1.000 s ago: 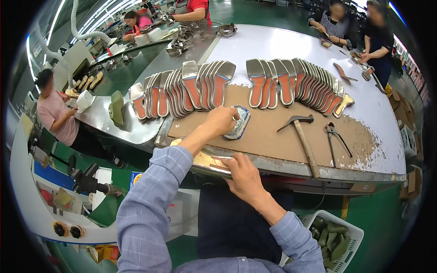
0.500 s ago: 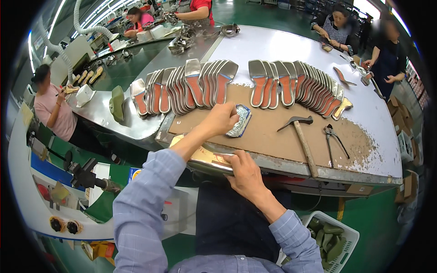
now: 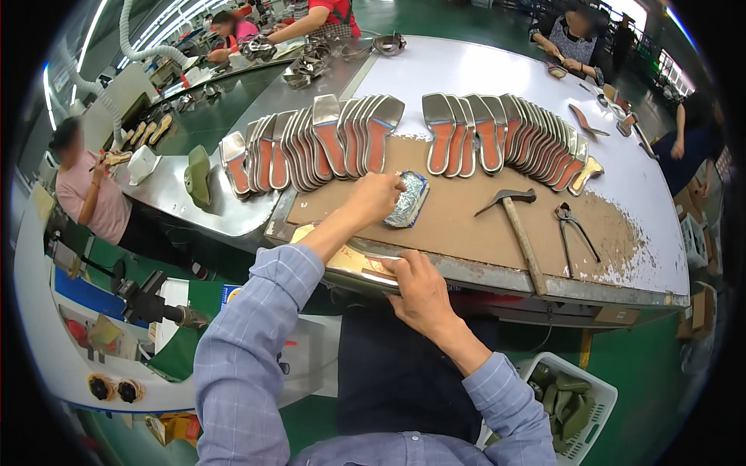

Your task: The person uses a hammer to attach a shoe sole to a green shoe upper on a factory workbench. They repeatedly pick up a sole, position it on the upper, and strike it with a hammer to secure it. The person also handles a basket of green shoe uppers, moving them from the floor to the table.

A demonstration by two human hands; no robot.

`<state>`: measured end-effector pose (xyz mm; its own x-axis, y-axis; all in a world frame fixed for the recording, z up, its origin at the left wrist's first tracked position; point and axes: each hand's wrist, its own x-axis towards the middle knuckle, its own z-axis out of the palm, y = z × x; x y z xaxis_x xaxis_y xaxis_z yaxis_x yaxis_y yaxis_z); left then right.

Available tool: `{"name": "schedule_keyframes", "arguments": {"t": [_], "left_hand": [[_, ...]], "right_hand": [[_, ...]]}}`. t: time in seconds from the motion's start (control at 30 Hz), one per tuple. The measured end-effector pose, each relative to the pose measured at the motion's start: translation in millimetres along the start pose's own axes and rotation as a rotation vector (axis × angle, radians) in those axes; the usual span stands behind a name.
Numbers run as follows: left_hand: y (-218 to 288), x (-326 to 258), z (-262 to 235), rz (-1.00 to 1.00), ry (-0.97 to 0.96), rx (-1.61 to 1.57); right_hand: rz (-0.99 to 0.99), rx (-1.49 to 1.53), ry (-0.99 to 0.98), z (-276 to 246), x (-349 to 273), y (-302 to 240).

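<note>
Sole (image 3: 356, 262), gold-faced, lies mid-frame along the near edge of the table (image 3: 482, 66). Right hand (image 3: 422, 286) grips its right end, fingers closed over the rim. Left hand (image 3: 371, 200) at the tray (image 3: 423, 199) of silvery bits, fingers bent; cannot tell whether they pinch anything. Sole looks stiff, probably light enough for one hand; glossy face likely slippery, easily scuffed. Best held by its side rims.

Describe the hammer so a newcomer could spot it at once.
On the white table, find the brown board. The hammer lies on its right half, handle end over the table's near metal edge. Unlike the dark pincers to its right, it has a long wooden handle.
</note>
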<state>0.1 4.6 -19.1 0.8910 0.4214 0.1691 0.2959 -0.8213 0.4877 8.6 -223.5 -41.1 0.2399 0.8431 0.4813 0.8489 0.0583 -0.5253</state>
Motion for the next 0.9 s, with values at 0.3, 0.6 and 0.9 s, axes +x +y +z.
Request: {"name": "schedule_keyframes", "arguments": {"t": [0.3, 0.6, 0.9], "left_hand": [[2.1, 0.4, 9.6, -0.016, 0.055, -0.096], [23.5, -19.6, -24.8, 0.004, 0.16, -0.313], [57.9, -127.1, -35.4, -0.104, 0.037, -0.398]], "right_hand": [[0.0, 0.028, 0.028, -0.6, -0.6, -0.7], [-0.013, 0.011, 0.025, -1.5, 0.0, 0.2], [0.052, 0.072, 0.07, -22.6, -6.6, 7.1]]}}
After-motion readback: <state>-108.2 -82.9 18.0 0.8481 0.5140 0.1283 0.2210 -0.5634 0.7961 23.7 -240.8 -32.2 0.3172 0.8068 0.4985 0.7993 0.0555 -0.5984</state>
